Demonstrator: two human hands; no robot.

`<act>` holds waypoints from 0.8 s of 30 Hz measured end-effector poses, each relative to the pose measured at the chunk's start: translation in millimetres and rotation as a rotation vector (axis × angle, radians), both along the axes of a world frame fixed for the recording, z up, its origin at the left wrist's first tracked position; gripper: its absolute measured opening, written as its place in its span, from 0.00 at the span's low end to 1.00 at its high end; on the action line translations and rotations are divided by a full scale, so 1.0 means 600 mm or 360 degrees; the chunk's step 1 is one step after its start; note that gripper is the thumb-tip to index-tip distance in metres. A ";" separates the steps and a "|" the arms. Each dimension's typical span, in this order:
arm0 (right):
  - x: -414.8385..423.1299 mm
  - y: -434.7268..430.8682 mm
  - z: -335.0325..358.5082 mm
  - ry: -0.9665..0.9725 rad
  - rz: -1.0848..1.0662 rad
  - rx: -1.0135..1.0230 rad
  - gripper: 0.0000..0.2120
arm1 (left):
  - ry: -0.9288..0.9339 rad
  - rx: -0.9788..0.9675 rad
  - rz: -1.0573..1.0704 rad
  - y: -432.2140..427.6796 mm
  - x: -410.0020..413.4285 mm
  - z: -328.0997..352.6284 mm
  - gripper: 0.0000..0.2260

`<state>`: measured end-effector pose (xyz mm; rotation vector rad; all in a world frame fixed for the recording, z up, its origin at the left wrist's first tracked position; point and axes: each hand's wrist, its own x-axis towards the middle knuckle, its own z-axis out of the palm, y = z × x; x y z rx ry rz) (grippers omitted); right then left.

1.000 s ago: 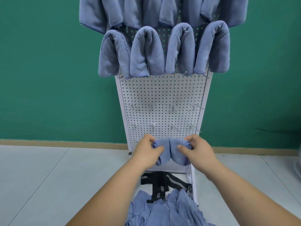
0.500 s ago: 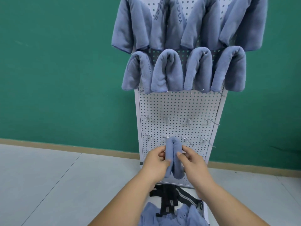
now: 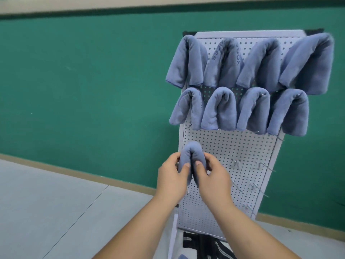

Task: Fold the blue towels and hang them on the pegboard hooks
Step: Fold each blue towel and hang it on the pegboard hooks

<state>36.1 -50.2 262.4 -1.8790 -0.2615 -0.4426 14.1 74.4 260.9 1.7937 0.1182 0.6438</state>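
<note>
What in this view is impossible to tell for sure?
1. Head view: whether the folded towel is hooked on; the towel, left hand and right hand cover that spot of the pegboard.
2. Lettering on a top-row towel: blurred.
3. Black straps and blue cloth below: cut off by the bottom edge.

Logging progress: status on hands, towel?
Your left hand and right hand grip folded towel at pegboard left edge. Eight hung towels above. Nothing blocks bare hooks.

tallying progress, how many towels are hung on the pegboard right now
8: four in the top row, four in the second row. A ninth towel is held in the left hand and right hand. Part of the lower pegboard is hidden.
</note>
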 end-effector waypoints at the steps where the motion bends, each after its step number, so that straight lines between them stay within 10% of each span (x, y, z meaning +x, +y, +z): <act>1: 0.005 0.008 0.015 -0.0042 -0.0016 -0.0023 0.08 | -0.0032 0.0022 0.0033 0.007 0.003 0.015 0.13; 24: 0.133 0.074 0.103 -0.0102 -0.0387 -0.0372 0.08 | 0.0044 0.0459 0.0211 0.074 0.137 0.123 0.12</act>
